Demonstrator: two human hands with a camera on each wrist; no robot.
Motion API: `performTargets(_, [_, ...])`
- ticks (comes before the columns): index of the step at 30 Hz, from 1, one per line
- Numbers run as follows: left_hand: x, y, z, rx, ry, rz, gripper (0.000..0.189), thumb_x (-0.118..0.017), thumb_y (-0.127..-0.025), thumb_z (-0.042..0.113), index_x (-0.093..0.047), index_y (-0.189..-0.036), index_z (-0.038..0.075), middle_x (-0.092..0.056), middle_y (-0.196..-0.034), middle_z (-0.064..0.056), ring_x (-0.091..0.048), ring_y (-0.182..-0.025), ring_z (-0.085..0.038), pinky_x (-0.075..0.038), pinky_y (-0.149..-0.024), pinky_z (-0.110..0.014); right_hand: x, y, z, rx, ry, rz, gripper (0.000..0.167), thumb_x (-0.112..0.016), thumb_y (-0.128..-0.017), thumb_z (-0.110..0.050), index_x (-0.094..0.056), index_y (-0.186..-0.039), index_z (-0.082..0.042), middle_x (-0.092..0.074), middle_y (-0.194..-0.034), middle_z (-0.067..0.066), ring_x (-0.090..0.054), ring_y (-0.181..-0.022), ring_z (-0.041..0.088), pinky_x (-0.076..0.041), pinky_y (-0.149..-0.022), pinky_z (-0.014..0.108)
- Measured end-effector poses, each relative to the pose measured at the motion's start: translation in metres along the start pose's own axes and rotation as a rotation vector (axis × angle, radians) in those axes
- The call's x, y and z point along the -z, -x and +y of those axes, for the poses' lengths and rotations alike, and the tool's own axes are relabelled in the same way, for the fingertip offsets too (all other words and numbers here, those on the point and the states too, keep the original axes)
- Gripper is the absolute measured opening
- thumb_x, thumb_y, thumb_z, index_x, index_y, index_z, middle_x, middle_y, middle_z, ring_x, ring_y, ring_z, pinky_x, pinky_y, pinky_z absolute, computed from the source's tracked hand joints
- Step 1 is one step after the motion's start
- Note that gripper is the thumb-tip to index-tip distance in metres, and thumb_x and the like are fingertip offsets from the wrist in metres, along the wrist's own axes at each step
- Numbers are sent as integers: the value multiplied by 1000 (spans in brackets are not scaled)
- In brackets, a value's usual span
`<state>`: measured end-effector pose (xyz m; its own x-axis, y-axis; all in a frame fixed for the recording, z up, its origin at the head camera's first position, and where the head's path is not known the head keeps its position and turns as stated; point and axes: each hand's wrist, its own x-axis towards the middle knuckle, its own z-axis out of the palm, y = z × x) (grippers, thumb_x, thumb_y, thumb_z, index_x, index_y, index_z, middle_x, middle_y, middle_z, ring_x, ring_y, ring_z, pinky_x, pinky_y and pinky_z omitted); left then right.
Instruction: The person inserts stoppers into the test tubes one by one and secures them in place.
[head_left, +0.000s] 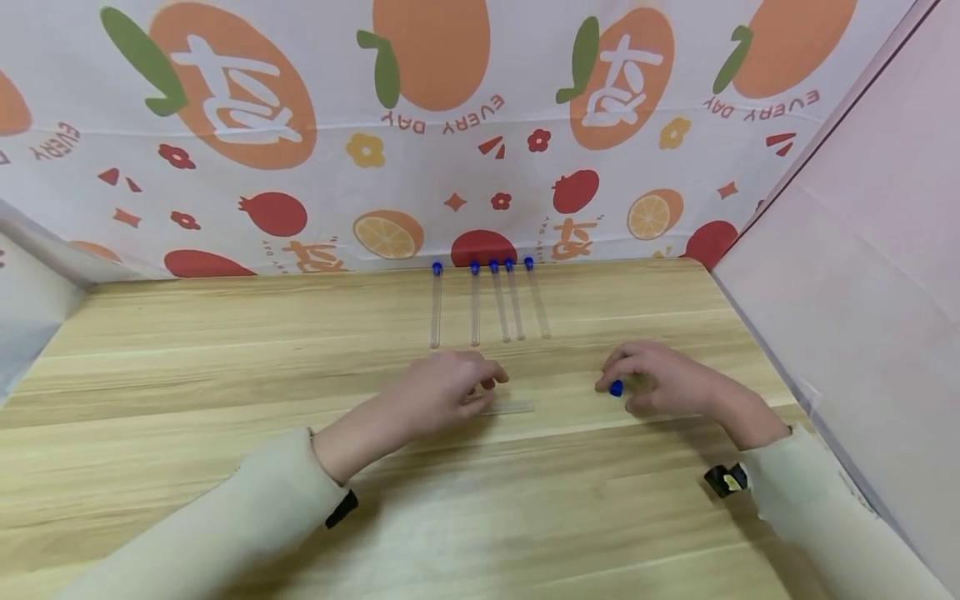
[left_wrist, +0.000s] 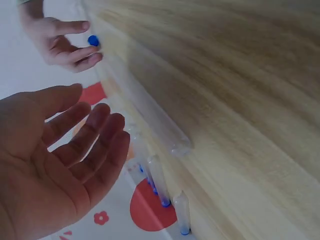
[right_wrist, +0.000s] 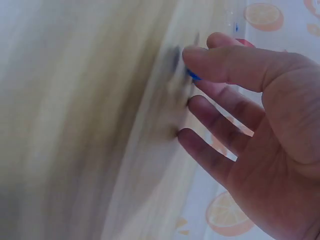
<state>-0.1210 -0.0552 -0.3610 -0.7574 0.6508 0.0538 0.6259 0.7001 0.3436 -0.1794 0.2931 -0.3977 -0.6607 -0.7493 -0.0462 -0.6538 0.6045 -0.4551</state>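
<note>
In the head view, my left hand [head_left: 447,387] hovers with loosely bent fingers beside an uncapped clear tube [head_left: 512,407] lying crosswise on the table. The left wrist view shows a gap between this hand and the tube [left_wrist: 155,117], and nothing in its palm. To the right, my right hand [head_left: 663,382] spreads thumb and fingers around a small blue cap [head_left: 616,388]. The left wrist view has the cap [left_wrist: 93,40] between thumb and fingers, with space on the thumb side. In the right wrist view the thumb partly hides the cap [right_wrist: 193,75].
Several clear tubes with blue caps [head_left: 475,304] lie in a row at the table's back edge, their caps towards the fruit-print cloth [head_left: 322,200]. A pale wall [head_left: 870,250] bounds the right side of the wooden table [head_left: 540,508].
</note>
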Motion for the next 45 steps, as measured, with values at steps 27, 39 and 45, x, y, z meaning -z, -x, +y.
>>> performTargets(27, [-6,-3,-2,29,42,-50,26,-64,-90,8,-69,-116,9,-64,-95,2,-57,-78,-10,-51,-69,-27,3,-30,-18,-28,-86,246,18,-67,-97,-25,-75,-110,-16,-74,-99,-6,-61,-76,7,-54,-68,25])
performTargets(39, [17,6,-12,83,630,-2,30,-54,-97,5,-60,-126,2,-72,-101,-15,-70,-79,-24,-59,-72,-37,17,-49,-43,-2,-341,354,21,-61,-101,-23,-72,-118,-16,-74,-104,4,-67,-85,26,-59,-73,30])
performTargets(45, [20,0,-13,181,1039,-42,36,-46,-101,5,-51,-136,0,-70,-110,-25,-69,-85,-33,-60,-78,-47,16,-67,-55,20,-563,388,26,-56,-103,-17,-68,-125,-7,-72,-105,14,-68,-92,31,-60,-81,34])
